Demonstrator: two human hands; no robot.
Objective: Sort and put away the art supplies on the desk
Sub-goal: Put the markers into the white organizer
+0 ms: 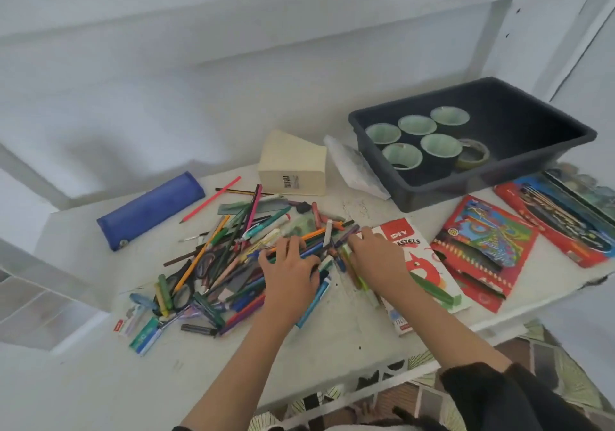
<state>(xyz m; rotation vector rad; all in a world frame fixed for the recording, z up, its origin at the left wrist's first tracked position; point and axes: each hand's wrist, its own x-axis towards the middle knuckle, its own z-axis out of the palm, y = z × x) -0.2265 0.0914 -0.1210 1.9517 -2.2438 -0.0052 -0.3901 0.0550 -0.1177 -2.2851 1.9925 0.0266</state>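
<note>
In the lower middle of the frame, the left hand (pixel 289 272) rests with spread fingers on the pile of pencils and crayons (pixel 226 264) on the white desk (pixel 332 347). The right hand (pixel 377 257) reaches the pile's right edge over the pastels box (pixel 429 264); whether it pinches something I cannot tell. Farther back lie a blue pencil case (pixel 149 209) at left, a cream box (pixel 293 171) in the centre, and a dark tray (pixel 499 177) with green cups (pixel 417 124) at upper right.

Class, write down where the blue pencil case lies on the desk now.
In the head view, the blue pencil case lies far left on the desk, apart from the pile of pens, with a pink pencil to its right.
</note>
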